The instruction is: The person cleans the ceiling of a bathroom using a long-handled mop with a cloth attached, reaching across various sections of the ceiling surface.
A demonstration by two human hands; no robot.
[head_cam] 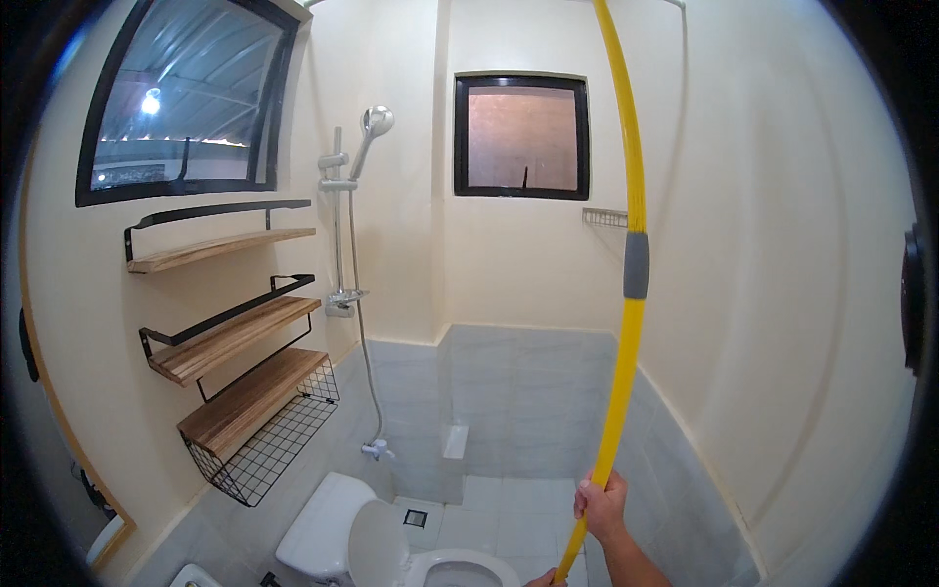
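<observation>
A long yellow extension pole (629,352) with a grey collar stands nearly upright before me, its top beyond the upper edge of the view. My right hand (606,508) is wrapped around its lower part, above the floor tiles. Lower down, at the bottom edge of the picture, my left hand (544,580) grips the same pole and is mostly cut off. The pole's lower end is hidden. Just left of my hands is a white toilet (462,569) with its lid raised.
Wooden wall shelves (235,341) with black metal rails and a wire basket (282,447) jut out at left. A hand shower (376,121) hangs beside them. Two black-framed windows sit above, the smaller one (521,139) ahead. A wire corner rack (605,217) is behind the pole.
</observation>
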